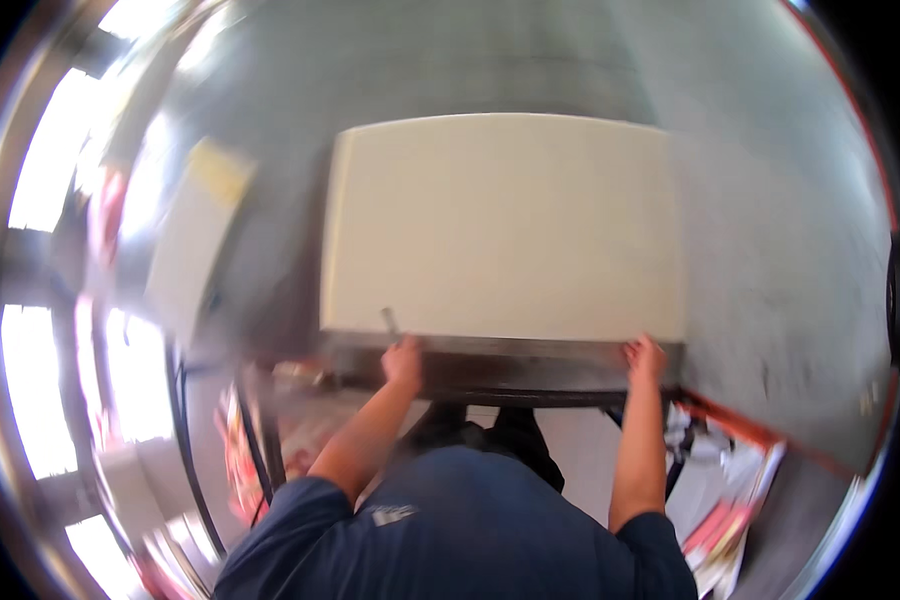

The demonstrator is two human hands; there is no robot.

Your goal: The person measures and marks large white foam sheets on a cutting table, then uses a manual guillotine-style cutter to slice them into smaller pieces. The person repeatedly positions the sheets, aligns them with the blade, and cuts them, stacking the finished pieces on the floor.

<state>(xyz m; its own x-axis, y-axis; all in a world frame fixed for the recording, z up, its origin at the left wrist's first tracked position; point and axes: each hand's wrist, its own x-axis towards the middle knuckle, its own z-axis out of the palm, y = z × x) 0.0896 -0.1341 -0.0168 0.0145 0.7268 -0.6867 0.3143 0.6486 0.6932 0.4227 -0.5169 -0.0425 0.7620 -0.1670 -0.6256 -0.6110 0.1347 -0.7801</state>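
A large cream rectangular sheet or board lies flat before me, its near edge close to the front of the work table. My left hand is closed around a short, thin dark tool, whose tip points away over the near edge of the board; blur hides its exact kind. At the board's near right corner, my right hand has its fingers drawn together. Whether they grip the edge or something small cannot be made out.
The grey table stretches beyond and to the right of the board. To the left sits a pale block or stack with a yellowish top end. Below the table, a bin-like holder with papers and scraps stands at the right, and reddish bags at the left.
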